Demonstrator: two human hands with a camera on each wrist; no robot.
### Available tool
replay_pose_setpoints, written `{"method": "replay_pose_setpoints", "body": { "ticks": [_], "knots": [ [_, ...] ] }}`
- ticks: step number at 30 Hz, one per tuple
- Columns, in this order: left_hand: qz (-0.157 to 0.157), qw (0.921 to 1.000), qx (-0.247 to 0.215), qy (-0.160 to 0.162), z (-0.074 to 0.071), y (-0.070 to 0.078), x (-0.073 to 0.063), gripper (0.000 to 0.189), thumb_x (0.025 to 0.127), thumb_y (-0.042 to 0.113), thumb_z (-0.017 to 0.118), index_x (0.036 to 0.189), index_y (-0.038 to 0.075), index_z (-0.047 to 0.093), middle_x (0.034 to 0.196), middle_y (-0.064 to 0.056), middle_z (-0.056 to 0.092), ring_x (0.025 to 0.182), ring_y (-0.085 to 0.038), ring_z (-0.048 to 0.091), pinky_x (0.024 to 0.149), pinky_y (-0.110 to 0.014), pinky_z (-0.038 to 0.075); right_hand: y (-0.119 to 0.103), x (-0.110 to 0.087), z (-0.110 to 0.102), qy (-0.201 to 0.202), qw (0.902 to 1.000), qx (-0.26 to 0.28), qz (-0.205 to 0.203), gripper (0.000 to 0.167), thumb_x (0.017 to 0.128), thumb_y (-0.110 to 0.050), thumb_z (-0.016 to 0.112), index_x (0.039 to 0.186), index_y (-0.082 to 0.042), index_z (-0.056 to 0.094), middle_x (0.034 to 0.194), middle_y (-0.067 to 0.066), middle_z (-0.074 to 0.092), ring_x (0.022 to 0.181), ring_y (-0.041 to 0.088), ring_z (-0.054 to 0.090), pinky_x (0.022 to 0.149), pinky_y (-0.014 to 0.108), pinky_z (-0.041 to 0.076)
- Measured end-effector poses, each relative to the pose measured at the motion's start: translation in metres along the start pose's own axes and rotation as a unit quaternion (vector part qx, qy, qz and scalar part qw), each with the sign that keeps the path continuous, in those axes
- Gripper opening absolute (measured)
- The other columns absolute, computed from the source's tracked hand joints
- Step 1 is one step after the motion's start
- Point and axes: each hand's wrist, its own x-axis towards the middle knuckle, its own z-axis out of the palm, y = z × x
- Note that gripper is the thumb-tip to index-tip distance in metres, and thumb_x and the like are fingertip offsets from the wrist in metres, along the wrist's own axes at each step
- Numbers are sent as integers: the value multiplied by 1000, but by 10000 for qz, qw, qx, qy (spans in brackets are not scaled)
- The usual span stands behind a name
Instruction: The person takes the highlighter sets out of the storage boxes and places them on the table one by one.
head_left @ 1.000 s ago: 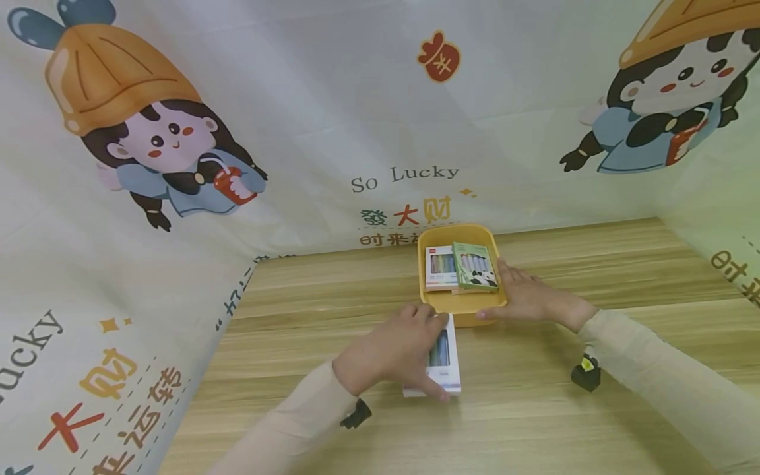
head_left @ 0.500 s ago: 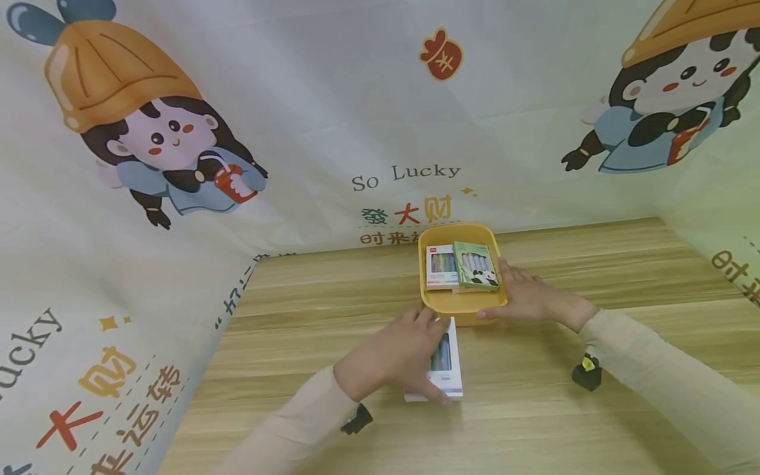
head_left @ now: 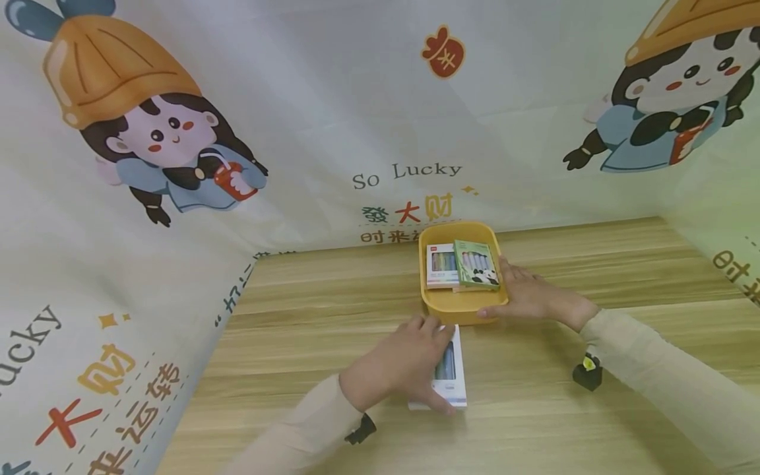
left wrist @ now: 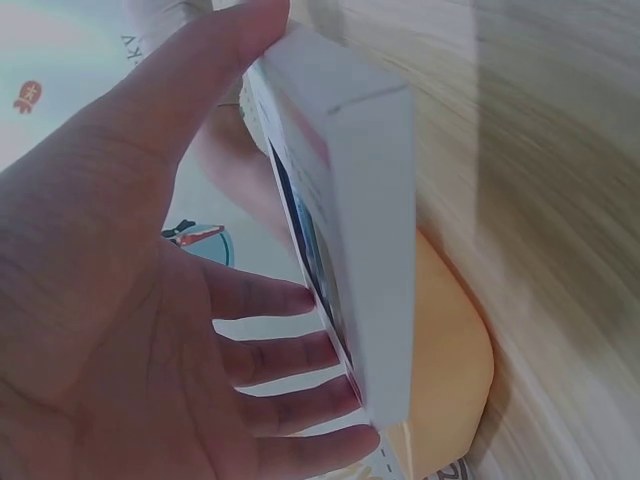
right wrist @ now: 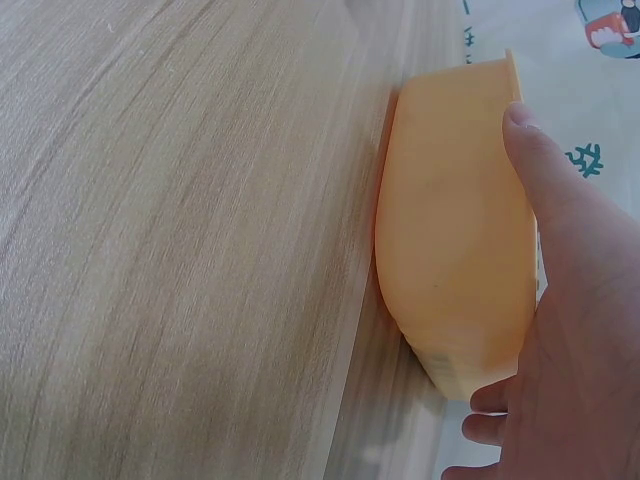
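Observation:
My left hand (head_left: pixel 400 359) grips a white, windowed box of coloured sticks, perhaps crayons (head_left: pixel 454 389), thumb at its near end and fingers at the far end. In the left wrist view this box (left wrist: pixel 375 250) is seen edge-on between thumb and fingertips. Just beyond it stands a yellow plastic bin (head_left: pixel 460 303). My right hand (head_left: pixel 528 297) holds the bin at its near right corner, its thumb on the front and fingers along the right side. Inside the bin lie a similar white box (head_left: pixel 441 280) and, partly overlapping it, a green panda-print box (head_left: pixel 476 267).
A wood-grain table (head_left: pixel 320 297) bears everything. White cloth (head_left: pixel 309 132) printed with cartoon figures and lettering hangs behind and at both sides, and the bin stands close to the back cloth.
My left hand has drawn the white box slightly toward me and to the right, so a gap shows between it and the bin. My right hand has stayed at the bin.

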Motion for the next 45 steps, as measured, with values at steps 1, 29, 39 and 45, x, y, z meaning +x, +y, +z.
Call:
{"method": "replay_pose_setpoints", "body": {
  "ticks": [1,29,39,45],
  "knots": [
    [-7,10000,13,5,1,1,0,122,63,77,74,153,6,33,152,-15,42,135,-31,46,116,-43,42,0,0,0,4,10000,0,6,130,81,-79,54,152,13,-5,160,35,10,147,55,16,116,72,20],
    [-4,9994,335,120,18,17,4,122,60,80,74,151,7,37,142,-12,50,129,-27,49,109,-40,48,0,-1,0,56,10000,27,-36,129,82,-77,56,153,13,-3,160,36,12,147,55,18,116,72,21],
    [-12,9997,242,79,21,18,7,122,60,81,73,151,7,37,142,-11,50,129,-27,50,108,-40,49,0,-1,-1,40,10000,27,-23,130,81,-78,55,153,13,-4,159,36,12,147,55,17,116,72,21],
    [-22,9997,257,42,23,22,9,121,61,80,73,151,7,37,143,-12,49,129,-27,50,109,-39,49,1,-1,0,47,10000,36,-9,131,80,-79,55,153,13,-4,160,36,12,147,55,17,116,72,20]
  ]
}}
